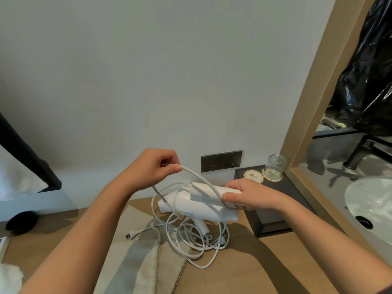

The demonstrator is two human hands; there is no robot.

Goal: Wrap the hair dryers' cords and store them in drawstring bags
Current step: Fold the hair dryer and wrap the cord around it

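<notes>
Head view: the left hand's [153, 166] thumb and forefinger [169, 161] are closed in a pinch on the white cord [201, 179], with the other fingers curled beside them. From there the cord arcs over to the right hand [246, 197], whose fingers are curled round one end of the white hair dryer [191, 205], held above the wooden counter [244, 272]. The rest of the cord lies in loose loops below the dryer, its plug [132, 234] resting on a beige drawstring bag [135, 264]. Just right of the dryer, a black tray [273, 218] holds an upturned glass [275, 166] and two round coasters [253, 176] with a gold emblem too small to read. A dark socket panel [221, 161] sits on the wall behind.
</notes>
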